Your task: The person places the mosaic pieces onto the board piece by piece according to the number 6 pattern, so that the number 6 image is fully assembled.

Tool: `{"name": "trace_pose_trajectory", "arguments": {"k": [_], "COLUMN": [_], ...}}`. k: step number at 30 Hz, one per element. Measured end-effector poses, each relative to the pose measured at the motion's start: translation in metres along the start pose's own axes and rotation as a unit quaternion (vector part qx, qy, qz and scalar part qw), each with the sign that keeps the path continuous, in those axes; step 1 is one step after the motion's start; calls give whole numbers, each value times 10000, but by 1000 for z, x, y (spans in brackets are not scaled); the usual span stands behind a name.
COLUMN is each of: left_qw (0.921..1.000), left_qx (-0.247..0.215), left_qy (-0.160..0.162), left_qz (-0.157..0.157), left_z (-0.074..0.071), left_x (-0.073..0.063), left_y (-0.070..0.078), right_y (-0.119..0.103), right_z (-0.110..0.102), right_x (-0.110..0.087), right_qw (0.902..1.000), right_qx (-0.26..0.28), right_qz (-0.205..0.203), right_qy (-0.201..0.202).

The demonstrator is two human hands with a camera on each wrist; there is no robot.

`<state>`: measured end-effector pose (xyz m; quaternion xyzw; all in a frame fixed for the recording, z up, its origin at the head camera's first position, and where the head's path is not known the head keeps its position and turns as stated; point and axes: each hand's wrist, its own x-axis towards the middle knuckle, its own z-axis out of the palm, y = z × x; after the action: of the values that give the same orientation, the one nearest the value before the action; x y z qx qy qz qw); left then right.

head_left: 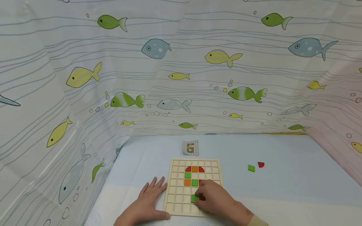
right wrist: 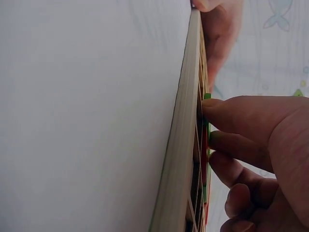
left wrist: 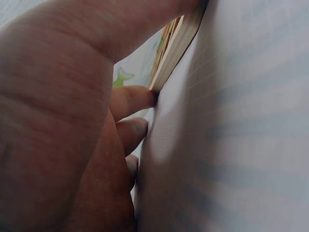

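On the table lies a square wooden grid board (head_left: 173, 191) with coloured tiles set in its cells. My left hand (head_left: 150, 201) rests on the table with spread fingers, its thumb and index fingertip touching the board's left edge. Over the lower right part of the board, my right hand (head_left: 213, 197) pinches a green square tile (head_left: 194, 198) between thumb and fingers. In the right wrist view the green tile (right wrist: 207, 96) stands slightly proud of the board by the thumb. A dark red tile (head_left: 202, 197) beside it is partly hidden under the hand.
Higher on the board sit red quarter-round tiles (head_left: 188, 169), orange squares (head_left: 194, 169) and green squares (head_left: 188, 175). Behind the board lies a small pattern card (head_left: 190, 147). To the right are a loose green tile (head_left: 251, 168) and a loose red tile (head_left: 261, 164). Fish-printed curtains surround the table.
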<state>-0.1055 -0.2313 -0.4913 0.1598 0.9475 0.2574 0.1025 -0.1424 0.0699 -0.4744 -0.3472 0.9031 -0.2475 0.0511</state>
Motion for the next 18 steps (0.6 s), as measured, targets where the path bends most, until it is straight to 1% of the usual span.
{"name": "trace_pose_trajectory", "arguments": {"k": [4,11,18], "left_qw": [10000,10000,10000], "left_qx": [46,38,-23], "left_qy": [-23,-23,-17], "left_qz": [-44,-81,-51], "left_z": [0,0,0], "left_x": [1,1,2], "left_y": [1,1,1], "right_y": [1,1,1], "right_z": [0,1,0], "right_x": [-1,-1,-4], "right_qw": [10000,9998,9999], "right_qx": [-51,-87,-100], "right_qz": [32,-179,-102], "right_qy": [-10,45,9]}}
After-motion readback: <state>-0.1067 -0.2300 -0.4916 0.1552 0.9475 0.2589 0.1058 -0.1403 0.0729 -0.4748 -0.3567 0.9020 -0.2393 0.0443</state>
